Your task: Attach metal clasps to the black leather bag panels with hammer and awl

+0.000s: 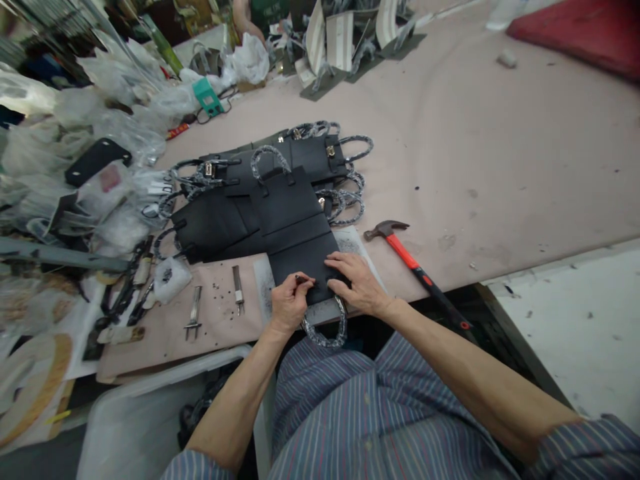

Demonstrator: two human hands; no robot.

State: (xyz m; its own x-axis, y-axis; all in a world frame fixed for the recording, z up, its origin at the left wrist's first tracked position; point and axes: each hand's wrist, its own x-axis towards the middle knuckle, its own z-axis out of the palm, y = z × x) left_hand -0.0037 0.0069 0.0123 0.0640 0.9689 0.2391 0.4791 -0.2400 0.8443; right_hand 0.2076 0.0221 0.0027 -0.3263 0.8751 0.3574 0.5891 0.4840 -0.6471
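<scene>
A black leather bag panel [303, 227] with wrapped loop handles lies over a pale slab [263, 287] at the table's near edge. Pinched in my left hand [290, 300] is a small dark tool [301, 280], its end at the panel's surface. My right hand [357, 283] rests on the panel's right edge with its fingers spread and nothing in them. One wrapped handle [325, 337] hangs over the table edge between my wrists. More black bag pieces [215, 223] are piled behind the panel.
A red and black claw hammer [410, 260] lies to the right. Two metal pronged tools [194, 313] are on the left, near plastic bags [120, 127]. Below the edge stands a translucent bin [120, 427]. Grey bag parts [345, 50] stand at the back.
</scene>
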